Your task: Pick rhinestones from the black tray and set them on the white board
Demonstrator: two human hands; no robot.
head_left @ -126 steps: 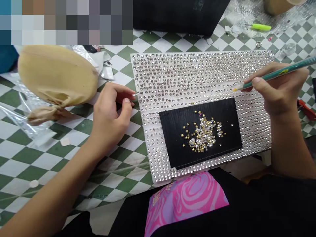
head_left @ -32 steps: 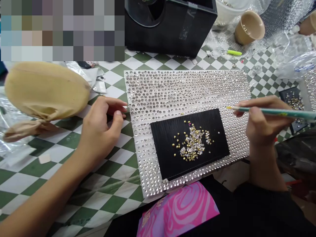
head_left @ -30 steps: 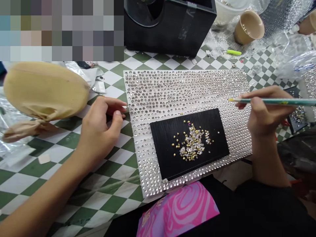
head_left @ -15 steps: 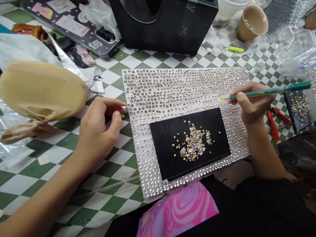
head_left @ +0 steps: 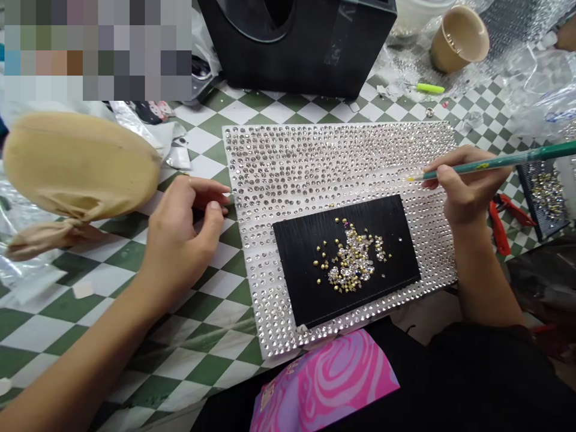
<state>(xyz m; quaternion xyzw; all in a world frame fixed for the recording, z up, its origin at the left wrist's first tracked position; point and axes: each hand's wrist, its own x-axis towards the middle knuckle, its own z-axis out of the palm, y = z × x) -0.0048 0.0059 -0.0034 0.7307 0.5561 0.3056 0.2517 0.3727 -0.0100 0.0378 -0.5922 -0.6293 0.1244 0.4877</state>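
Note:
A white sheet (head_left: 270, 174) covered in rows of clear rhinestones lies on the checked tablecloth. On it rests a black rectangular board (head_left: 306, 288) bearing a heap of loose rhinestones (head_left: 353, 261), some gold-backed. My right hand (head_left: 468, 180) grips a green pencil-like stick (head_left: 504, 163), its yellow tip pointing left just over the upper right part of the sheet. Whether the tip touches a stone, I cannot tell. My left hand (head_left: 184, 228) rests beside the sheet's left edge, fingers loosely curved and thumb apart, with nothing in it.
A tied beige pouch (head_left: 81, 162) lies at the left. Behind the sheet stands a black box (head_left: 297, 54). To the right are a tan cup (head_left: 459, 39), a yellow-green tool (head_left: 429, 88), red-handled pliers (head_left: 499, 228) and a dark tray of stones (head_left: 544, 198). The upper left corner is pixelated.
My right hand and the green stick have shifted slightly to the right. My left hand, the board and the stones stay as they were.

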